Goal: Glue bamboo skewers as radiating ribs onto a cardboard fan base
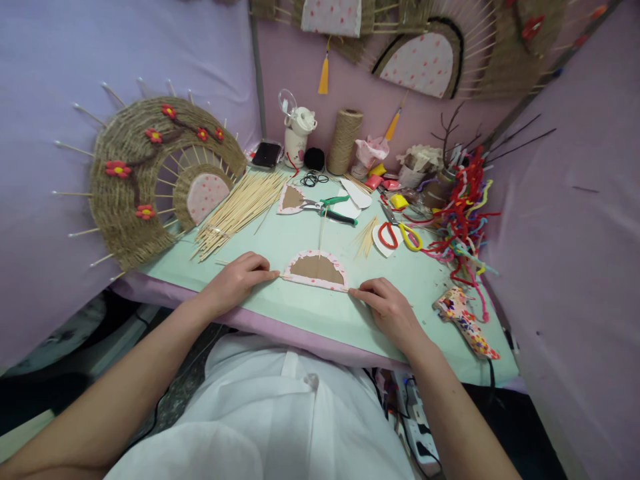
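Note:
A half-round cardboard piece lies brown side up near the table's front edge, its rim wrapped in white cloth with pink dots. One thin bamboo stick runs from its middle toward the back. At its left corner my left hand is closed, thumb and index fingertips on a thin bamboo stick that shows past the hand. My right hand is closed likewise at the right corner, with a bit of stick at its fingertips. How firmly the fingers grip is hard to make out.
Behind lie green-handled pliers, scissors and a bamboo stick bundle. A twine-covered fan stands left. Pipe cleaners and a flower-patterned glue gun are right. A twine cone stands at the back.

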The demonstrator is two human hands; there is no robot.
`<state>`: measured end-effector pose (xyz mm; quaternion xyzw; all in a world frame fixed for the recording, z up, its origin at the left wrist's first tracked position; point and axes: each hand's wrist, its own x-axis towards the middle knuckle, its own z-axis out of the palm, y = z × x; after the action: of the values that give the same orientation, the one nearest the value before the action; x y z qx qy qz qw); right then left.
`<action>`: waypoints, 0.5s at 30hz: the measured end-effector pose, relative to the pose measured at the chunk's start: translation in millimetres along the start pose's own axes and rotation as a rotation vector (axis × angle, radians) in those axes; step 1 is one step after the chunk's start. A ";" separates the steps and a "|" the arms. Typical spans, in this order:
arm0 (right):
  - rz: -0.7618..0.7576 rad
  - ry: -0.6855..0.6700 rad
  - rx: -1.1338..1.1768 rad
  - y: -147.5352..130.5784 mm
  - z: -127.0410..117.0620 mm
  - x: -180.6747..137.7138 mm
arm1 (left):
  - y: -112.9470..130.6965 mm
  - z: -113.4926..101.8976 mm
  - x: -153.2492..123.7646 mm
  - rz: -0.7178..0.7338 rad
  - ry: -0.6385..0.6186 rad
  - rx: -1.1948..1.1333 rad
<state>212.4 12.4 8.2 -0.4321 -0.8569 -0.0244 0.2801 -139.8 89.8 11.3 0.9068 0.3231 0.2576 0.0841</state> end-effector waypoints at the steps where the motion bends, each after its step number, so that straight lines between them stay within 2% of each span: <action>1: 0.000 0.001 0.003 0.0 -0.1 -0.1 | 0.1 -0.2 0.1 0.002 0.000 0.003; 15: 0.009 -0.012 0.022 1.6 1.2 -1.6 | 0.4 -0.2 -0.7 -0.041 -0.039 -0.003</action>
<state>213.8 12.6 6.1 -0.4331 -0.8569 -0.0112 0.2795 -140.1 89.1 11.3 0.9046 0.3395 0.2387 0.0968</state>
